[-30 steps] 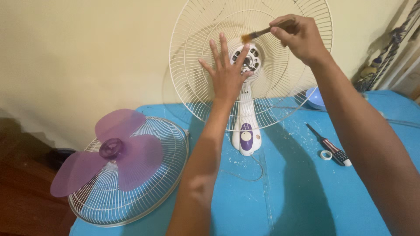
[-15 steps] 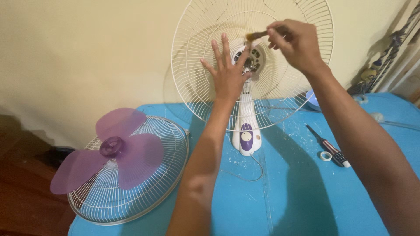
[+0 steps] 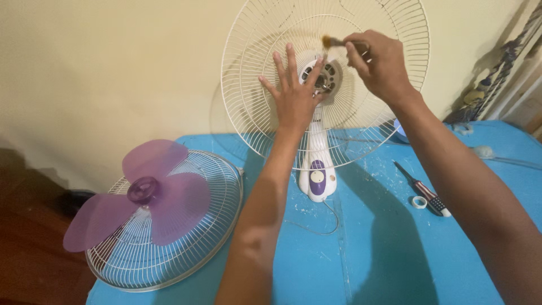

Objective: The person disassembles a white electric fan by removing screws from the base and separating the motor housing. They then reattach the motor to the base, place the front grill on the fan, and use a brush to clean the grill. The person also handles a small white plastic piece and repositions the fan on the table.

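Your right hand (image 3: 383,65) pinches a small brush (image 3: 334,41), its bristles now shifted left above the motor hub (image 3: 320,77). Your left hand (image 3: 294,96) stays flat, fingers spread, against the rear fan guard (image 3: 254,85). Dusting continues; the purple blade (image 3: 141,195) lies by the counter's (image 3: 384,254) left edge.

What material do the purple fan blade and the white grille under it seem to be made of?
Purple fan blade: likely translucent plastic, since the wires show faintly through it. White grille: probably coated or painted metal wire, thin and evenly bent; plastic cannot be ruled out.

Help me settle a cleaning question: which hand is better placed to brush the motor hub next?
Right. The right hand grips the small brush, its bristles just above the motor hub. The left hand lies open against the rear grille, bracing it.
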